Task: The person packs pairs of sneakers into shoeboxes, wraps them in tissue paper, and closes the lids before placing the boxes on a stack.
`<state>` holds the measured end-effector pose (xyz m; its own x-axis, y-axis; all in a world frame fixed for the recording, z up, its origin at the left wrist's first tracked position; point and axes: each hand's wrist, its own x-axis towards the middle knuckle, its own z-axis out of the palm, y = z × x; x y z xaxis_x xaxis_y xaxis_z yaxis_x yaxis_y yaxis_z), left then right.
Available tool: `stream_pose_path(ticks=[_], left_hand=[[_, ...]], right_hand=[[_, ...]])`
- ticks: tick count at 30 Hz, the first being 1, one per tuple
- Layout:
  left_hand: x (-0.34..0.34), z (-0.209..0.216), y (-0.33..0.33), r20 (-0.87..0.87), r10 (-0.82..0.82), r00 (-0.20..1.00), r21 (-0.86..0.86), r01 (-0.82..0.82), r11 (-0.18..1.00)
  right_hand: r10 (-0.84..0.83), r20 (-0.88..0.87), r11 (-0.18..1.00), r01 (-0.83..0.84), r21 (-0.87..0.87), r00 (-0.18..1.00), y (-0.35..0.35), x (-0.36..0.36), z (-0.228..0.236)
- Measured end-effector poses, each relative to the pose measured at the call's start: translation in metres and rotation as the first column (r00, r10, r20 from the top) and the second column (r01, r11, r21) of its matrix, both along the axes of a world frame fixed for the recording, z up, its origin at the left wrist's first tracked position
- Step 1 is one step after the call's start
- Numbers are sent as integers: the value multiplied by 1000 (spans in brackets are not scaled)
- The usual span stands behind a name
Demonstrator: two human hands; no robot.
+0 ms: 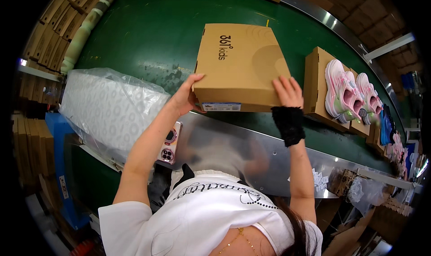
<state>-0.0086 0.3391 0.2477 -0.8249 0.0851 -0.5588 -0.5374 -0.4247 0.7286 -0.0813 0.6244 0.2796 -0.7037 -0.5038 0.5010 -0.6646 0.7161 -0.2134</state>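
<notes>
A closed brown cardboard shoebox (242,63) with dark print on its lid is in front of me over the green belt. My left hand (186,94) grips its near left corner, thumb on the upper edge and fingers partly hidden below. At the near right corner, my right hand (287,93) rests with its fingers laid out on the lid; a black fuzzy band (288,125) circles that wrist. A label (221,107) shows on the box's near side. Beside my left forearm, a phone in a pale case (170,144) lies on the metal ledge.
Clear plastic with patterned white sheets (116,108) lies to the left. On the right, pink and white shoes (343,92) sit on brown boxes (316,83), with more shoes behind. The green belt (148,27) runs beyond the metal ledge (215,144). Small white packets (320,180) lie lower right.
</notes>
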Motion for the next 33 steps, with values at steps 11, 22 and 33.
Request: stream_pose_path(ticks=[11,22,33], left_hand=[[68,112,13,35,128,991,287,-133,949],[165,138,22,-77,477,876,271,-442,855],[233,124,31,-98,576,811,-136,-584,800]], right_hand=[[-95,-109,890,36,-454,989,20,54,13],[498,-207,832,-532,-160,842,-39,122,-1],[495,-305,727,-581,-367,813,-27,143,27]])
